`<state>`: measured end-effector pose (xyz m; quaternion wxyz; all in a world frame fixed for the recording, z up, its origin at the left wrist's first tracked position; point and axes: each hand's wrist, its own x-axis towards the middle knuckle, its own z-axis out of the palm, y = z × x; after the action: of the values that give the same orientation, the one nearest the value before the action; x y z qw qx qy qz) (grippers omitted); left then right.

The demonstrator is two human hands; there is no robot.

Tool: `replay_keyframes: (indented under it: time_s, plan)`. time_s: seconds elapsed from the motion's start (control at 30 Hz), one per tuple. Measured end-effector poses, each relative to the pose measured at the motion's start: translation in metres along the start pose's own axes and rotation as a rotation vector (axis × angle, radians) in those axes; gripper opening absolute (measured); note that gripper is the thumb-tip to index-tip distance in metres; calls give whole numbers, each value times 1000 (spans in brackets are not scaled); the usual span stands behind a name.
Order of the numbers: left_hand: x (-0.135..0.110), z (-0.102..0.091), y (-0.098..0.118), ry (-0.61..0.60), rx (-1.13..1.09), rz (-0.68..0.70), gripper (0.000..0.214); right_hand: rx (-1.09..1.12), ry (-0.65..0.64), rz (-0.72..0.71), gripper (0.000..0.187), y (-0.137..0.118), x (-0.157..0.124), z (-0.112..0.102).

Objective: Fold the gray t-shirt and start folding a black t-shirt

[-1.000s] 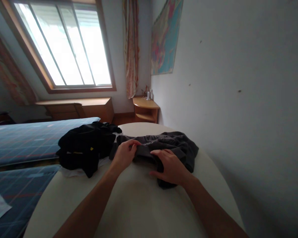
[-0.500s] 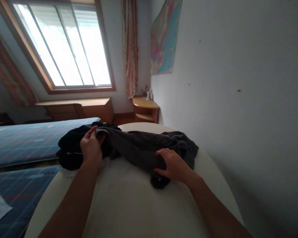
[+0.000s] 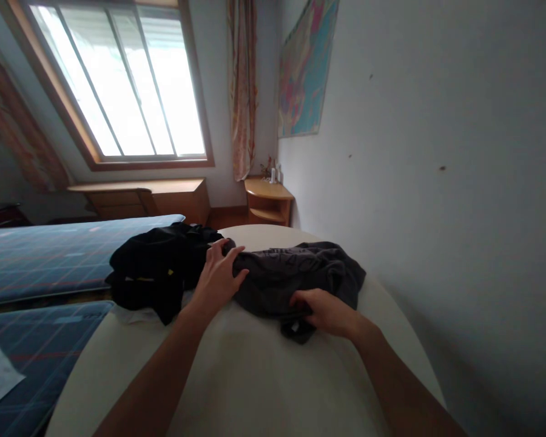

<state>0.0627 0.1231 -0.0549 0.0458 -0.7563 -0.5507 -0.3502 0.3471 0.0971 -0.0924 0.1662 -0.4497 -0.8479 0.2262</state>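
Garment of dark grey cloth (image 3: pixel 273 288), marked with dark lettering, lying crumpled across the far half of a round cream table (image 3: pixel 255 382). The person's left hand (image 3: pixel 218 273) is at its left end, thumb and fingers spread apart, not closed on the cloth. The right hand (image 3: pixel 325 311) meets the near edge with fingers curled; from where I stand, whether they grip a fold cannot be told. Just left of the garment sits a heap of black clothing (image 3: pixel 161 258), white cloth (image 3: pixel 136 315) showing beneath; a blue plaid mattress (image 3: pixel 68 249) lies beyond.
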Motion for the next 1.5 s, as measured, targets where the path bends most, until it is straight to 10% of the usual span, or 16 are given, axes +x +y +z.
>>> replay_keyframes:
  time_s: [0.27,0.53,0.77,1.1,1.37,1.5]
  plan:
    - [-16,26,34,-415,-318,403,53,346,406,12,17,6,11,-7]
    - [-20,42,46,-342,-425,184,41,459,316,-146,20,-25,9,3]
    - [0,29,12,-178,-405,-179,37,-21,142,-270,51,-18,9,9]
    - [9,12,6,-197,-542,-266,15,-91,185,-92,6,6,17,19]
    - [-9,5,42,-419,-670,20,55,288,551,25,21,9,15,4]
    - [-13,4,49,-325,-455,185,62,442,550,25,27,5,15,5]
